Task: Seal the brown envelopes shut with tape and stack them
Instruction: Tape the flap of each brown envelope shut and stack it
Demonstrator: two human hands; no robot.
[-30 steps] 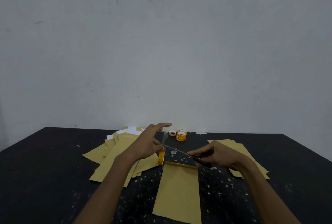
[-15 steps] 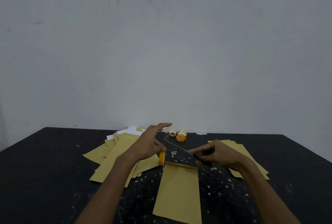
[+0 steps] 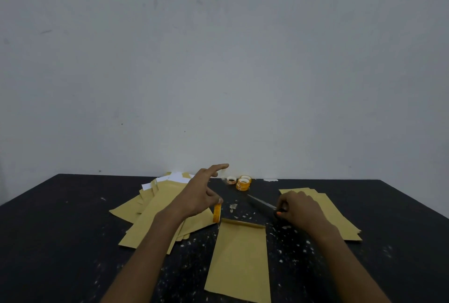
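Observation:
A brown envelope (image 3: pixel 240 259) lies flat in the middle of the black table (image 3: pixel 60 242), its flap end away from me. My left hand (image 3: pixel 199 194) hovers just beyond the envelope's far left corner. It pinches a small orange tape roll (image 3: pixel 217 214) on edge, with the index finger stretched out. My right hand (image 3: pixel 300 210) grips the orange-tipped handle of a dark-bladed cutting tool (image 3: pixel 261 204). The blade points up and left, low over the table past the envelope's far right corner. Whether a cut strip of tape hangs from either hand I cannot tell.
A loose pile of brown envelopes (image 3: pixel 150 215), with white sheets at its far end, lies to the left. A neater stack of envelopes (image 3: pixel 340 215) lies right, partly under my right wrist. Spare tape rolls (image 3: pixel 243 183) stand near the wall. Pale flecks dot the table.
My right hand has drawn back to the right and lowered the cutting tool, away from the tape roll it was close to. The left hand with the roll has barely moved.

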